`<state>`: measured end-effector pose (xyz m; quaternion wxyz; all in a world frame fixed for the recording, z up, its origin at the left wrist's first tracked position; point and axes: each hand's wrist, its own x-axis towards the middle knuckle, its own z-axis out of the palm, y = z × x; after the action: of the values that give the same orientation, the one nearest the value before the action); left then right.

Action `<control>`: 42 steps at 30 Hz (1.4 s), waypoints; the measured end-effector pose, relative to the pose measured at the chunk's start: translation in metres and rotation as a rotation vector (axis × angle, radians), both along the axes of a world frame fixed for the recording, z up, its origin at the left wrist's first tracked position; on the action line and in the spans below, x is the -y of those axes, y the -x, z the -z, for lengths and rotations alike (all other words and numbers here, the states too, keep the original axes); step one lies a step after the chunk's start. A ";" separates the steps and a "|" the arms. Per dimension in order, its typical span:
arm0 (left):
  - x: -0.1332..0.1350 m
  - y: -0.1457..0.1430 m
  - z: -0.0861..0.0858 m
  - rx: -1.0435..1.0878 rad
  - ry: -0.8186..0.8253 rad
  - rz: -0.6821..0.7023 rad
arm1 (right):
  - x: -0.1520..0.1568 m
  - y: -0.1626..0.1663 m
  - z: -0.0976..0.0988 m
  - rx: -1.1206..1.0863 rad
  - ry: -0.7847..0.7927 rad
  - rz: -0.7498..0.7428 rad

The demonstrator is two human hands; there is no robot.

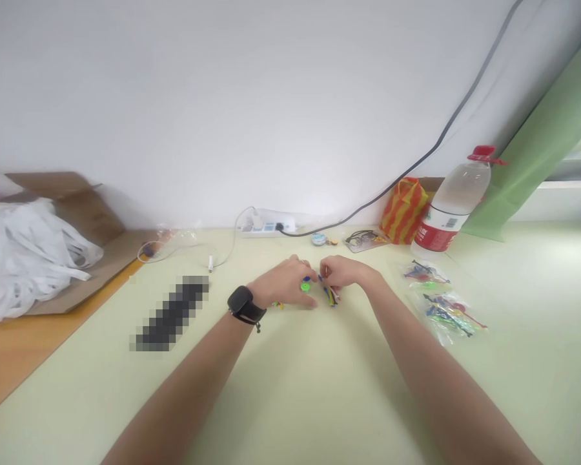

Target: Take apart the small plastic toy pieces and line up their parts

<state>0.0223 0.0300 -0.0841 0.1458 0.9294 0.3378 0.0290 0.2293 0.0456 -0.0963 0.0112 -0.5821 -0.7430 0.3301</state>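
My left hand (286, 283), with a black watch (244, 305) on its wrist, is over the table with thumb and fingers apart. In the gap between them shows a small round green plastic piece (305, 287), with a bit of blue just above it. Small coloured pieces (277, 305) lie partly hidden under this hand. Just to the right, my right hand (341, 270) has its fingers pinched on a small bundle of thin plastic sticks (330, 296) in blue, yellow and white. Its fingertips are partly hidden.
Clear bags of coloured plastic parts (452, 314) lie to the right, before a large water bottle (452, 206) and a striped bag (403, 210). A power strip (266, 225) sits by the wall. At left are a blurred-out dark object (172, 316) and a cardboard box (111, 248) with white strips.
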 end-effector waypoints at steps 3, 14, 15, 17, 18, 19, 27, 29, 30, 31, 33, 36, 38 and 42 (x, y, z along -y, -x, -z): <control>-0.005 0.007 -0.001 -0.029 0.039 -0.006 | 0.001 0.002 0.000 -0.005 0.017 -0.009; -0.016 0.025 -0.006 -0.069 0.077 -0.029 | 0.008 0.021 0.001 -0.080 0.012 -0.007; -0.018 0.028 -0.006 -0.087 0.075 -0.051 | 0.008 0.023 0.001 -0.093 0.013 -0.009; -0.021 0.032 -0.006 -0.111 0.069 -0.098 | 0.009 0.026 0.003 -0.116 0.015 -0.009; -0.022 0.033 -0.005 -0.114 0.070 -0.120 | 0.009 0.028 0.003 -0.125 0.013 -0.007; -0.023 0.034 -0.005 -0.114 0.078 -0.135 | 0.009 0.029 0.004 -0.132 0.009 -0.003; -0.029 0.040 -0.006 -0.097 0.104 -0.134 | 0.010 0.036 0.009 -0.208 -0.007 -0.014; -0.031 0.043 -0.006 -0.098 0.098 -0.128 | 0.011 0.039 0.010 -0.218 -0.015 -0.018; -0.032 0.044 -0.005 -0.099 0.099 -0.123 | 0.011 0.040 0.011 -0.221 -0.020 -0.018; -0.032 0.044 -0.005 -0.101 0.101 -0.116 | 0.011 0.041 0.011 -0.223 -0.028 -0.018; -0.033 0.044 -0.005 -0.102 0.104 -0.104 | 0.011 0.043 0.013 -0.230 -0.050 -0.018; -0.032 0.044 -0.007 -0.103 0.108 -0.102 | 0.010 0.044 0.016 -0.242 -0.077 -0.021; -0.030 0.043 -0.008 -0.097 0.105 -0.113 | 0.008 0.043 0.018 -0.250 -0.077 -0.020; -0.026 0.039 -0.006 -0.080 0.092 -0.121 | 0.005 0.042 0.022 -0.263 -0.083 -0.011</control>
<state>-0.0167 0.0560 -0.0781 0.1728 0.9000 0.3999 -0.0149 0.1876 0.0407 -0.1188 0.1310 -0.5285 -0.7515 0.3725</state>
